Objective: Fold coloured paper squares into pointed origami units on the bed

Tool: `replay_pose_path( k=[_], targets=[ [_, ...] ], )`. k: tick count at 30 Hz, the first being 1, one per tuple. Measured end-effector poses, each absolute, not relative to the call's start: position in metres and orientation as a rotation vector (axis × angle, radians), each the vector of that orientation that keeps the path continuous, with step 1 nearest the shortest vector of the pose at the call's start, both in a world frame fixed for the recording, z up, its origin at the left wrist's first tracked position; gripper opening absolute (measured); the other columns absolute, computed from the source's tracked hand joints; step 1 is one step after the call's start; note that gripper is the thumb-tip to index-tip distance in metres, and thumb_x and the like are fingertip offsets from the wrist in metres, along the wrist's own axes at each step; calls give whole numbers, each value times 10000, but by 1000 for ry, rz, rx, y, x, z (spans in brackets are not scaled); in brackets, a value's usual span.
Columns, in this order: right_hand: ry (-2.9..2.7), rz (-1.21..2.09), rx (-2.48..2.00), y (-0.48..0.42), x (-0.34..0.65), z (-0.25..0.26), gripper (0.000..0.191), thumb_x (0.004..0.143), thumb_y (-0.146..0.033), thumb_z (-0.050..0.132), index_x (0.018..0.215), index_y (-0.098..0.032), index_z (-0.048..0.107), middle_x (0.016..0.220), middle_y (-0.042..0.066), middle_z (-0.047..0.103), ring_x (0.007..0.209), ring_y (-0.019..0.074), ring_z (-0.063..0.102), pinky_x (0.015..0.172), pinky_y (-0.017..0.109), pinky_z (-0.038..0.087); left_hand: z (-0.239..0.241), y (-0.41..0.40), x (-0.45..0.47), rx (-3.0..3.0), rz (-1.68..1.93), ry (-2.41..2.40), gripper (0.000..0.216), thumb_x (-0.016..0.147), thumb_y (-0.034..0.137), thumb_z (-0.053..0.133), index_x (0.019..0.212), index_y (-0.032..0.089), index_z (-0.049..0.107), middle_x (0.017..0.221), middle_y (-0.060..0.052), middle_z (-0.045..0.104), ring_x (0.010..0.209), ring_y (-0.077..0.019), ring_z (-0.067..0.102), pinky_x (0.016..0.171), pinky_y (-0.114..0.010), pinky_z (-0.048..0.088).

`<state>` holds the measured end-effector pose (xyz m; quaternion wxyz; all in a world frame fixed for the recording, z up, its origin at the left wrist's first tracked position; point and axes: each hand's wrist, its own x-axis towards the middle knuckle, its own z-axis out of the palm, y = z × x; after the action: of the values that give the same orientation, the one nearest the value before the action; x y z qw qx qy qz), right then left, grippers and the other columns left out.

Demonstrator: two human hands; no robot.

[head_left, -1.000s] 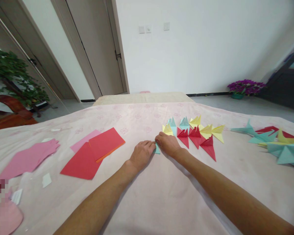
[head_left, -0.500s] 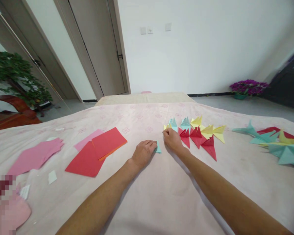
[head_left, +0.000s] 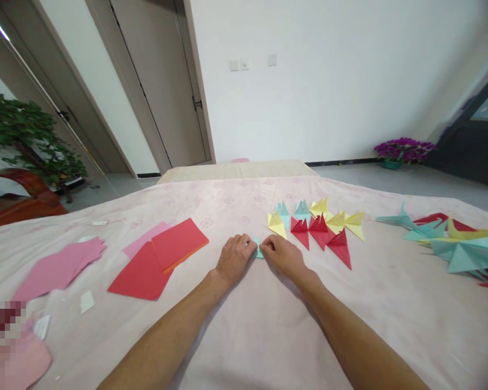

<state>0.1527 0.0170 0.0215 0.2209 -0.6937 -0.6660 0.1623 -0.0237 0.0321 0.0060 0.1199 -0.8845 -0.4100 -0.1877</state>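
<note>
A small folded piece of light blue-green paper lies on the cloth between my hands, partly covered by fingers. My left hand presses its closed fingers onto the paper's left side. From the right, my right hand pinches at the paper's other edge, thumb and index finger together. Just beyond that hand stand several folded paper cranes: yellow, pale blue and red.
Red paper sheets and pink paper sheets lie to the left on the patterned tablecloth. A heap of opened paper cranes sits at the far right. Another person's pink sleeve shows at lower left.
My right hand has moved left and nearer, from beside the yellow crane to the blue-green paper. The left hand stays on the paper. The view has tilted up slightly.
</note>
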Motion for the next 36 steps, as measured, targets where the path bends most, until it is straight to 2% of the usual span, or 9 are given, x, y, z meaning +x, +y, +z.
replay_pose_path(
  k=[4,8,12,18,22,25,27,31,36],
  targets=[
    [-1897,173,-1902,6,140,13,215,889,-415,586,984,-222,591,998,37,631,976,204,569,771,289,361,3,34,-24,-2622,-583,-1265,78,945,253,533,981,234,599,959,-36,571,880,-199,532,781,-336,449],
    [-1980,19,-1868,0,136,8,218,898,-384,610,1028,-216,560,1034,54,595,1023,228,527,844,320,354,-2,40,-29,-2677,-661,-1380,124,919,260,582,1041,244,599,1051,-39,579,958,-205,531,838,-352,436],
    [-2030,-1,-1849,-2,144,6,188,912,-346,602,1046,-219,567,1040,63,588,1013,238,509,845,333,344,-2,48,-37,-2764,-685,-1510,199,878,274,633,1074,259,605,1157,-40,575,1049,-219,523,908,-369,416],
    [-2021,111,-1723,-1,157,4,152,932,-221,529,1050,-242,622,1015,53,611,976,212,524,830,310,345,-5,47,-47,-2801,-884,-1674,270,864,358,639,1106,239,617,1185,-50,601,1115,-236,531,968,-372,402],
    [-1959,183,-1704,1,160,5,248,926,-142,465,991,-247,680,974,48,637,950,195,542,814,294,349,-9,38,-44,-2736,-1094,-1767,286,938,432,517,1098,239,653,1210,-83,611,1167,-259,526,1005,-416,383],
    [-1919,222,-1658,2,160,6,218,924,-193,492,966,-253,697,947,36,651,943,191,549,800,289,352,-7,34,-42,-2752,-1261,-1750,357,1007,356,350,1028,238,686,1142,-84,664,1156,-242,547,1016,-412,380],
    [-1896,226,-1623,2,160,5,180,919,-248,520,950,-250,697,922,30,653,924,187,554,785,288,354,-5,33,-42,-2767,-1309,-1743,397,1015,331,312,997,236,697,1113,-78,686,1137,-231,565,1015,-403,386],
    [-1866,215,-1567,0,159,4,123,855,-278,592,922,-236,687,881,14,645,880,178,556,765,281,359,-3,32,-44,-2805,-1264,-1748,244,925,402,545,994,229,703,1137,-64,688,1120,-245,580,1004,-405,407],
    [-1947,208,-1537,-2,155,6,134,783,-301,677,895,-227,686,865,15,629,872,185,543,768,282,356,-3,29,-45,-2848,-1134,-1713,262,784,388,738,1002,244,723,1222,-68,655,1178,-265,559,1037,-420,403]
  ],
)
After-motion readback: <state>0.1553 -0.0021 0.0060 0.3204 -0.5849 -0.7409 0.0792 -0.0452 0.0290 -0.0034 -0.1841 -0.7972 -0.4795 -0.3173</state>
